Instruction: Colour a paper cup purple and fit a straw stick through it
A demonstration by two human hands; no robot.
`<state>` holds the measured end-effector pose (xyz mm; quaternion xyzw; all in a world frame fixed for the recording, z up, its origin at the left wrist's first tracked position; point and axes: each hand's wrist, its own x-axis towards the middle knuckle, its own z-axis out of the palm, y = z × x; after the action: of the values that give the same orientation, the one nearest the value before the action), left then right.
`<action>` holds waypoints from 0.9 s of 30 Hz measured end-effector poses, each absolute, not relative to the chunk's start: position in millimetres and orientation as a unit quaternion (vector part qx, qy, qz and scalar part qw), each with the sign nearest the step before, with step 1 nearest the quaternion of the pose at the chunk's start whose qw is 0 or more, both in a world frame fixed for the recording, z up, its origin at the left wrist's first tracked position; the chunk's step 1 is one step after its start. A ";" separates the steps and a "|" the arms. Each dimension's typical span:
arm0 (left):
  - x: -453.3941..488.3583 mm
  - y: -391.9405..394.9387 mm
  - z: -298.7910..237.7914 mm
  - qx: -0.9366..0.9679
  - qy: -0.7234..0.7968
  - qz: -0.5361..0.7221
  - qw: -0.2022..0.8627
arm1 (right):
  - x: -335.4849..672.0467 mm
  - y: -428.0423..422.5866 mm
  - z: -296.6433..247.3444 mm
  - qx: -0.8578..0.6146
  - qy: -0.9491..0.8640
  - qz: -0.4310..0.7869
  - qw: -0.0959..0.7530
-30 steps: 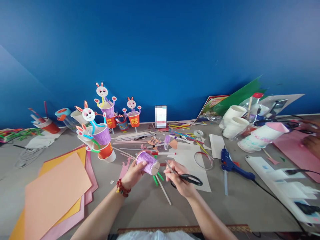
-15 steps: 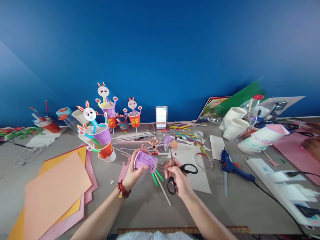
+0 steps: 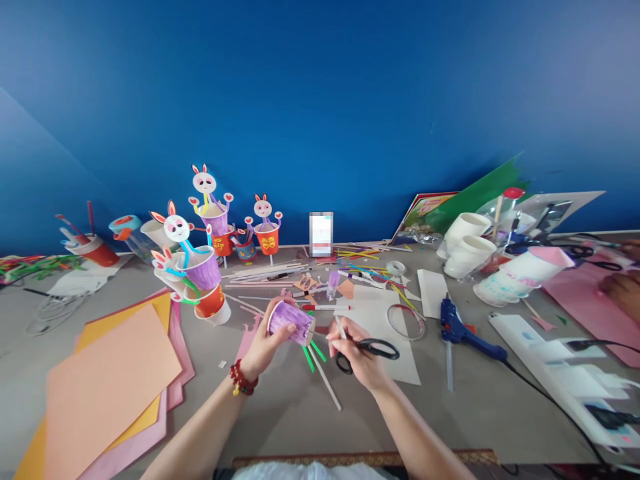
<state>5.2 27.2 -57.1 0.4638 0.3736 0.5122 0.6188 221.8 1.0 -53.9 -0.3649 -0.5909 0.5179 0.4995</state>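
My left hand (image 3: pixel 265 345) is wrapped round a purple-coloured paper cup (image 3: pixel 291 322), held on its side above the table with its base turned to the right. My right hand (image 3: pixel 356 352) grips black-handled scissors (image 3: pixel 369 349), their blades pointing up and left towards the cup's base. A red bead bracelet (image 3: pixel 241 380) sits on my left wrist. Green and white straws (image 3: pixel 319 363) lie on the grey table (image 3: pixel 300 407) just under both hands.
Stacked orange and pink paper sheets (image 3: pixel 107 383) lie at the left. Finished bunny cups (image 3: pixel 197 260) stand behind them. A blue glue gun (image 3: pixel 463 330), a tape ring (image 3: pixel 406 321), white cups (image 3: pixel 467 243) and white card are at the right. Another person's hand (image 3: pixel 623 290) rests far right.
My right hand turned the scissors, so the handles that stood apart half a second ago now lie flatter. The cup stayed in my left hand and barely shifted.
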 end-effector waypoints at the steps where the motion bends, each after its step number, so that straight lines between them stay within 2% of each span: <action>1: 5.8 25.7 -55.0 0.475 0.377 0.535 0.589 | 217.7 0.8 -55.7 -0.374 -0.535 0.547 0.524; 4: 5.5 21.7 -46.5 0.500 0.379 0.571 0.529 | 204.4 1.2 -60.0 -0.380 -0.399 0.608 0.571; 9: 4.0 20.6 -41.3 0.554 0.382 0.570 0.471 | 195.0 4.4 -62.9 -0.386 -0.373 0.636 0.555; 11: 5.4 22.5 -45.7 0.528 0.388 0.561 0.505 | 198.0 4.6 -62.8 -0.389 -0.386 0.630 0.550; 14: 7.9 26.6 -54.3 0.448 0.378 0.530 0.613 | 207.6 3.3 -61.1 -0.386 -0.422 0.610 0.547; 18: 8.8 30.8 -59.2 0.375 0.367 0.465 0.713 | 220.7 1.9 -59.8 -0.387 -0.566 0.528 0.502; 20: 9.0 31.1 -58.4 0.344 0.367 0.454 0.735 | 224.0 2.3 -60.6 -0.385 -0.610 0.493 0.486; 27: 10.4 28.7 -57.1 0.333 0.347 0.468 0.741 | 223.6 2.2 -56.1 -0.405 -0.598 0.481 0.497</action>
<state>10.4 28.7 -57.1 0.3327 0.3470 0.4685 0.7412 223.6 2.2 -56.1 -0.4051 -0.5984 0.4807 0.4967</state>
